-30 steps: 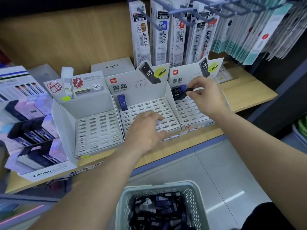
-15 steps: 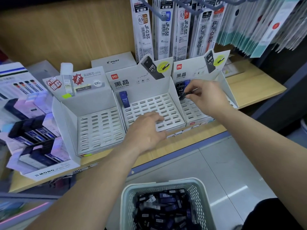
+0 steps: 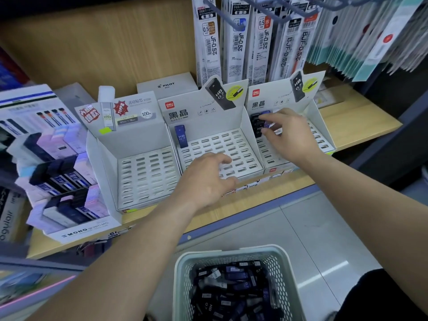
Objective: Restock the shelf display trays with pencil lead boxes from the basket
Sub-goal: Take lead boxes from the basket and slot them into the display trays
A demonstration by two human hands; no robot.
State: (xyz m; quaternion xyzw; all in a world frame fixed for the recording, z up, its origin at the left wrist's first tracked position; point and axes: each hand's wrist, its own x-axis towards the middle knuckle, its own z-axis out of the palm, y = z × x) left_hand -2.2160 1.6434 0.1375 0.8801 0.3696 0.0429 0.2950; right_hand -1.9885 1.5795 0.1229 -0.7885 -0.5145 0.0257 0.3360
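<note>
Nearly upright blue lead box [image 3: 181, 136], endwise.

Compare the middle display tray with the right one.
The middle tray holds one blue box, upright in its back left corner; the right tray holds several dark boxes there. The left hand rests on the middle tray's front; the right hand reaches the right tray's boxes. Both are white slotted trays.

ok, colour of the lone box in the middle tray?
The lead box is dark blue; head view.
</note>
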